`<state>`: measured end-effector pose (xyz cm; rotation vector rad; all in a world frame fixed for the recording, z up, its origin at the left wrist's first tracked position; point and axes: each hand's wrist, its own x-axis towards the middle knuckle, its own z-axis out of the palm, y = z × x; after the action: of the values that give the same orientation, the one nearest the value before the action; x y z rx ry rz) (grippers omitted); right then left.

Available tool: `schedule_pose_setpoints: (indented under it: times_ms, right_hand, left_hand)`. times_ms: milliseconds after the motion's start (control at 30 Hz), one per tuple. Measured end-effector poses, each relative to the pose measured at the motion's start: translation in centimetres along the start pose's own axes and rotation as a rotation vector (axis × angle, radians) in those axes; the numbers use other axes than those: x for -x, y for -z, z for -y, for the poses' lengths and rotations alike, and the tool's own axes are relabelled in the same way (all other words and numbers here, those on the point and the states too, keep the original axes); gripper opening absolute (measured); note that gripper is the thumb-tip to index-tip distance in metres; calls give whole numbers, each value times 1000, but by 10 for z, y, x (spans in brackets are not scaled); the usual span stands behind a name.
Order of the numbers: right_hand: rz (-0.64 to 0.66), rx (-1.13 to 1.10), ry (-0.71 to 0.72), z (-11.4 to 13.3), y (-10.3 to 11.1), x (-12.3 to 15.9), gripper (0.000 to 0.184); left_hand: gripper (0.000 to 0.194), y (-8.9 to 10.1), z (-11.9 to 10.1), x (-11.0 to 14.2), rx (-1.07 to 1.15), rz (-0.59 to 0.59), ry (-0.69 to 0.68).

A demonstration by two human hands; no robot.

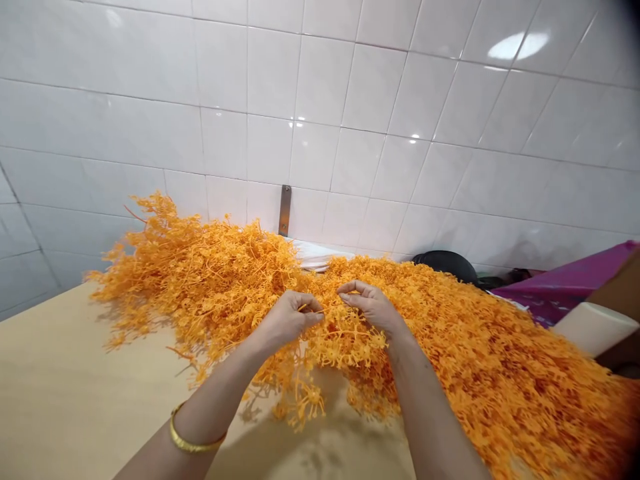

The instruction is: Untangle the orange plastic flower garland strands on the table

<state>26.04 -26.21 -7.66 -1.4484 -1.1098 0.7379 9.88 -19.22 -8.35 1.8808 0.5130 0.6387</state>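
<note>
My left hand (293,319) is closed in a pinch on the thin stem of an orange artificial flower sprig (345,339). The sprig's small plastic blossoms spread out below and between both hands. Just to the right, my right hand (373,307) has its thumb and forefinger brought together near the sprig; whatever lies between those fingertips is too small to make out. Behind the left hand rises a loose heap of orange sprigs (200,267). A denser, larger orange pile (480,340) stretches from behind the right hand to the right edge.
Underneath is a pale wooden table (75,353), against a white tiled wall (270,73). A metal bracket (285,210) is fixed to the wall. Behind the right pile are a black rounded object (445,263), purple sheeting (560,287) and a cream-coloured block or roll (595,328).
</note>
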Motion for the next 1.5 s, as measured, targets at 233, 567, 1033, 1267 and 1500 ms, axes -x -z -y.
schedule_pose_setpoints:
  times_ms: [233, 567, 1033, 1267, 1500]
  right_hand:
    - [117, 44, 119, -2, -5, 2, 18]
    - [-156, 694, 392, -1, -20, 6, 28]
    - [-765, 1309, -95, -49, 35, -3, 25]
    - [-869, 1304, -145, -36, 51, 3, 26]
    - [-699, 1249, -197, -24, 41, 9, 34]
  left_hand:
    - [33, 14, -11, 12, 114, 348, -18]
    - [26, -17, 14, 1, 578, 317, 203]
    - [11, 22, 5, -7, 658, -208, 352]
    - [18, 12, 13, -10, 559, -176, 243]
    - [20, -2, 20, -10, 606, -234, 250]
